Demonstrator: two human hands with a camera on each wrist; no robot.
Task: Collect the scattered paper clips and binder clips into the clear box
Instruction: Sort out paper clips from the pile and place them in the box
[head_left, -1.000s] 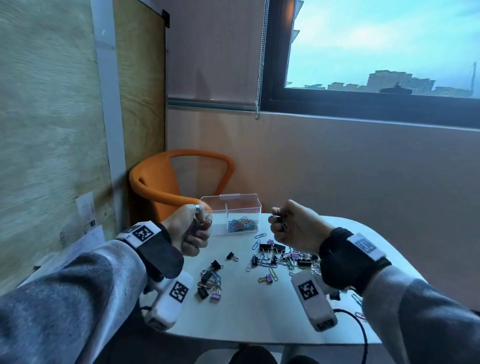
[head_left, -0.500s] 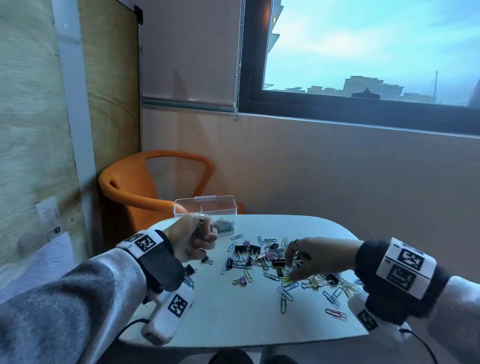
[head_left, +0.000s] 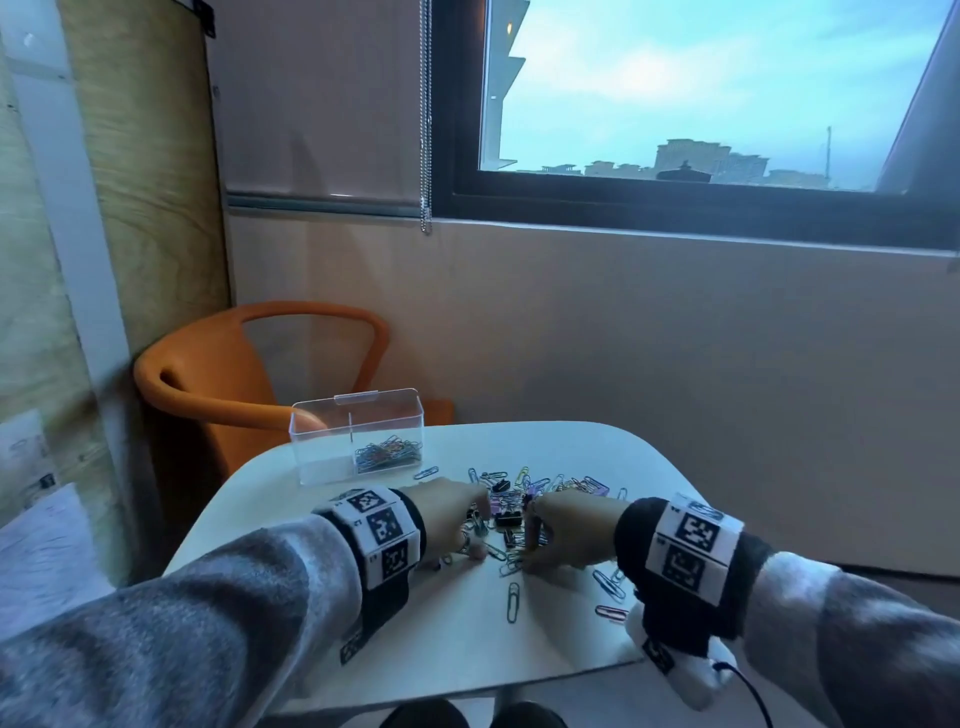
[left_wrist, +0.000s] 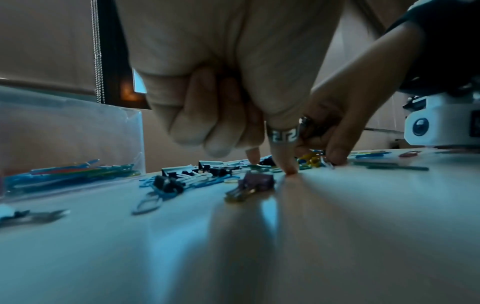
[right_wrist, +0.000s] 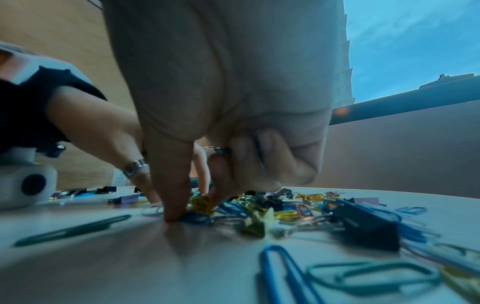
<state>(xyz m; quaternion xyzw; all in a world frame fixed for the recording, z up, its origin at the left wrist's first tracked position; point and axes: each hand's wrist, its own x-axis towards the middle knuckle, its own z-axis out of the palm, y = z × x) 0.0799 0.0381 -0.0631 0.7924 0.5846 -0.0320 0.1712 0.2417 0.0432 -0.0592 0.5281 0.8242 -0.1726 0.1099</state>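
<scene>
Both hands are lowered into the clips on the table (head_left: 322, 597) — left hand (head_left: 451, 512) and right hand (head_left: 569, 530) fingertips pinched down; what is held cannot be told.

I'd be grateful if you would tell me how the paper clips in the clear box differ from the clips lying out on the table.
The paper clips in the clear box form one compact heap behind its wall; the clips on the table spread loosely across the white top. The boxed heap shows only wire paper clips, while the table spread also has binder clips. Both hands reach the table spread; neither touches the box. Both groups are multicoloured.
</scene>
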